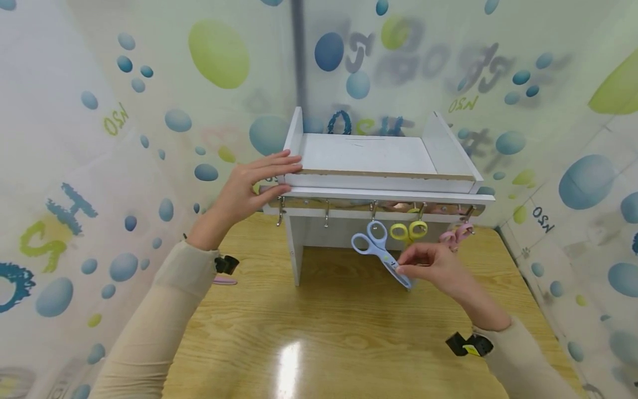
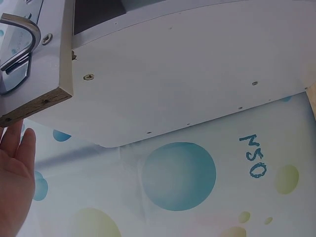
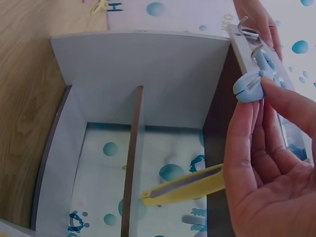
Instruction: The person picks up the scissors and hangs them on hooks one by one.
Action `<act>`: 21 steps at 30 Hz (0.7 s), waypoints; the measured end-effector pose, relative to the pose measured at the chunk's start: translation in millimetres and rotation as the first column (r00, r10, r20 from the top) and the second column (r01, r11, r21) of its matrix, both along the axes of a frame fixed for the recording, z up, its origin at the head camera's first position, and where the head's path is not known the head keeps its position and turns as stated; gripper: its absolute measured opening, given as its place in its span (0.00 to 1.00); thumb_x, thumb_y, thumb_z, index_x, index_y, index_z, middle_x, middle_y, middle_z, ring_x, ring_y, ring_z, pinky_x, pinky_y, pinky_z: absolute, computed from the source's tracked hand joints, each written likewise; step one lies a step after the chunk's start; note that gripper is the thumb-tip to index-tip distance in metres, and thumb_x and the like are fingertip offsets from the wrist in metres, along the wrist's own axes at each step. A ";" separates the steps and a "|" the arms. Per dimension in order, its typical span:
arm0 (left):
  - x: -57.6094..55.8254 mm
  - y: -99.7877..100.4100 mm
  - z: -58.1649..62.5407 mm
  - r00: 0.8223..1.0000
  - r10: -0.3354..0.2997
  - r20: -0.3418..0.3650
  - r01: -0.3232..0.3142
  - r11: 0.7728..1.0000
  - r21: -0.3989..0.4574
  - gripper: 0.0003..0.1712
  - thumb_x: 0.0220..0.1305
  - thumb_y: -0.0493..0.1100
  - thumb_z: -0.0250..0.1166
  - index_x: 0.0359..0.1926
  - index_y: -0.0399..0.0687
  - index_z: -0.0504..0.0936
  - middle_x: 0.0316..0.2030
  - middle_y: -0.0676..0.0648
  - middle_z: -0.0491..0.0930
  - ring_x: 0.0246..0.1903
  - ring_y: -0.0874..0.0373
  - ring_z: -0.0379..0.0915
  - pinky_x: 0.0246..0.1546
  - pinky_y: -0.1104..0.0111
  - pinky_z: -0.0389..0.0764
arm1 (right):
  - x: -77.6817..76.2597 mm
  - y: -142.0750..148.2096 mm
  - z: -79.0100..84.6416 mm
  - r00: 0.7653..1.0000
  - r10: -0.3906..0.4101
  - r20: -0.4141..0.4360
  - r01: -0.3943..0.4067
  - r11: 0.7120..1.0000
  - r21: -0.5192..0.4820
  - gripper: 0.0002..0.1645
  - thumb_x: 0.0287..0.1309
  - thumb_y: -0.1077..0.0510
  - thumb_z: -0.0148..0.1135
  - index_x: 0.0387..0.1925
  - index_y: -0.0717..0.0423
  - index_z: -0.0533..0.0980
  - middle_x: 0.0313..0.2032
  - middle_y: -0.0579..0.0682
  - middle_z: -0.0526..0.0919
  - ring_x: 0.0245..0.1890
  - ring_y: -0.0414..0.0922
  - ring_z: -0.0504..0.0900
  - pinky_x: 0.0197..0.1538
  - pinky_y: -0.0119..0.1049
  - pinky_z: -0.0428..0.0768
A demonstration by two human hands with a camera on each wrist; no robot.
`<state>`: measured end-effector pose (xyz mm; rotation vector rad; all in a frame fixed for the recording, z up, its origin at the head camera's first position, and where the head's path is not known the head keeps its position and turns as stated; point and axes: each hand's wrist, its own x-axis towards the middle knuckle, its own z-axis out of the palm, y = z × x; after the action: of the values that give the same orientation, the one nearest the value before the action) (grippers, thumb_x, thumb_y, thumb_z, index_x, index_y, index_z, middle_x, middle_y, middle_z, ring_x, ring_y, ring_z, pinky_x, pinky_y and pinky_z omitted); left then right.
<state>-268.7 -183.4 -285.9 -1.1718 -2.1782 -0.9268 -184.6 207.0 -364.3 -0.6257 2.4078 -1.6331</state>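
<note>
My right hand [image 1: 438, 269] pinches a pair of light blue scissors [image 1: 381, 249] by the blade end, between thumb and fingers. Their handle loops point up to the left, right by the middle hook [image 1: 373, 208]. In the right wrist view, the blade end of the blue scissors [image 3: 248, 88] sits at my fingertips. My left hand [image 1: 244, 185] rests on the left end of the white shelf [image 1: 374, 184], fingers straight over its side and thumb at the front edge. Beside my right hand, yellow scissors [image 1: 410, 230] and pink scissors [image 1: 457, 235] hang from hooks.
The shelf stands on a wooden table [image 1: 279, 327], with a metal hook rail [image 1: 349, 206] along its front. A pink object [image 1: 225, 281] lies on the table at the left, partly hidden by my wrist. Patterned sheets [image 1: 219, 111] enclose the table.
</note>
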 end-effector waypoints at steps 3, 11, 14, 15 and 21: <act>0.0 0.0 -0.2 1.000 0.004 -0.001 -0.004 1.000 -0.001 0.27 0.58 0.32 0.72 0.60 0.45 0.82 0.62 0.45 0.80 0.67 0.45 0.70 0.66 0.76 0.71 | -2.4 -1.8 -2.7 1.000 -0.024 -0.006 0.024 0.999 0.030 0.08 0.59 0.66 0.67 0.37 0.71 0.79 0.30 0.33 0.82 0.32 0.32 0.81 0.35 0.27 0.81; 1.0 -0.3 0.5 1.000 0.023 0.006 -0.023 1.000 -0.010 0.26 0.59 0.33 0.72 0.60 0.47 0.82 0.62 0.47 0.80 0.69 0.53 0.69 0.69 0.66 0.71 | -4.2 -4.8 -9.5 0.999 -0.053 -0.007 0.053 0.999 -0.006 0.10 0.59 0.68 0.66 0.38 0.75 0.77 0.29 0.31 0.82 0.32 0.30 0.82 0.36 0.24 0.81; 0.9 -0.2 0.2 1.000 0.018 0.006 -0.018 1.000 -0.007 0.27 0.58 0.33 0.72 0.60 0.47 0.82 0.62 0.47 0.80 0.69 0.50 0.70 0.69 0.65 0.71 | -3.8 -5.2 -11.9 0.998 -0.053 -0.026 0.052 0.998 -0.026 0.10 0.59 0.68 0.65 0.38 0.75 0.77 0.30 0.30 0.82 0.32 0.30 0.82 0.35 0.25 0.81; 0.8 -0.1 0.0 1.000 0.017 0.005 -0.017 1.000 -0.006 0.27 0.58 0.33 0.72 0.60 0.46 0.82 0.62 0.46 0.80 0.68 0.48 0.70 0.69 0.64 0.71 | -3.5 -5.0 -12.4 0.998 -0.053 -0.030 0.053 0.998 -0.024 0.09 0.60 0.68 0.65 0.38 0.74 0.77 0.30 0.30 0.82 0.32 0.30 0.82 0.35 0.25 0.81; 0.4 -0.4 -0.5 1.000 0.015 0.010 -0.015 1.000 -0.003 0.27 0.58 0.32 0.72 0.60 0.46 0.82 0.62 0.46 0.80 0.68 0.45 0.70 0.69 0.64 0.71 | -1.8 -0.5 -10.7 0.990 -0.067 -0.122 0.072 0.997 0.036 0.06 0.61 0.67 0.65 0.38 0.68 0.80 0.31 0.30 0.83 0.33 0.29 0.82 0.36 0.26 0.81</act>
<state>-268.3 -183.8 -286.4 -1.1529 -2.1937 -0.9260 -186.4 206.5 -375.1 -0.6595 2.5687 -1.6130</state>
